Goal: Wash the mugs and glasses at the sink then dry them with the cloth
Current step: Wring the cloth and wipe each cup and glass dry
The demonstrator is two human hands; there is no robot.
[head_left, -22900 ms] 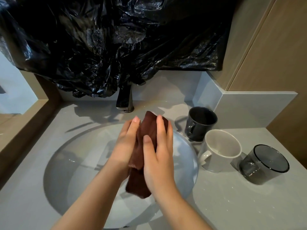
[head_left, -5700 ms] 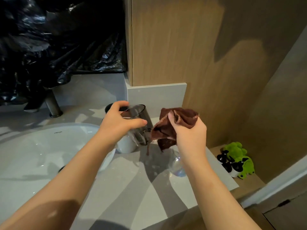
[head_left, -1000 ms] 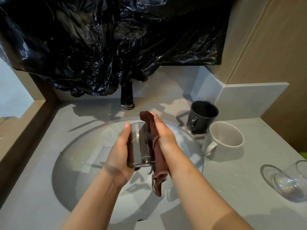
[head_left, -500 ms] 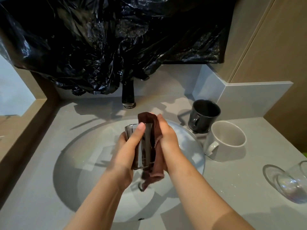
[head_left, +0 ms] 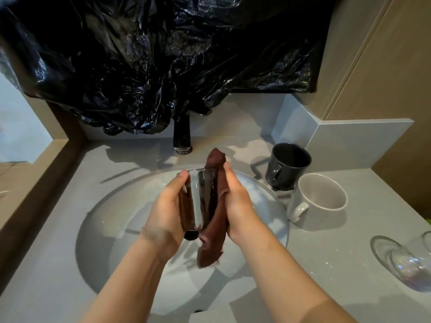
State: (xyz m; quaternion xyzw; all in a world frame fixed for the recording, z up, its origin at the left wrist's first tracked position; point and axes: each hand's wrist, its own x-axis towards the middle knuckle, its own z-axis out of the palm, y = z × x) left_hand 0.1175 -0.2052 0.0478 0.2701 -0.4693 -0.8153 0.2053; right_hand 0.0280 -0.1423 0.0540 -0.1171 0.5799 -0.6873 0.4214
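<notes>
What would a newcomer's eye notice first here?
At the centre, above the sink, the left hand holds a smoked glass while the right hand presses a brown cloth against it. Crumpled black plastic fills the top; a dark mug and a pale mug stand at the right.

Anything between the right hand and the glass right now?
Only the brown cloth: it lies between the right hand and the right side of the glass, pressed there by straight fingers. The left hand grips the glass bare on the opposite side, nothing between.
</notes>
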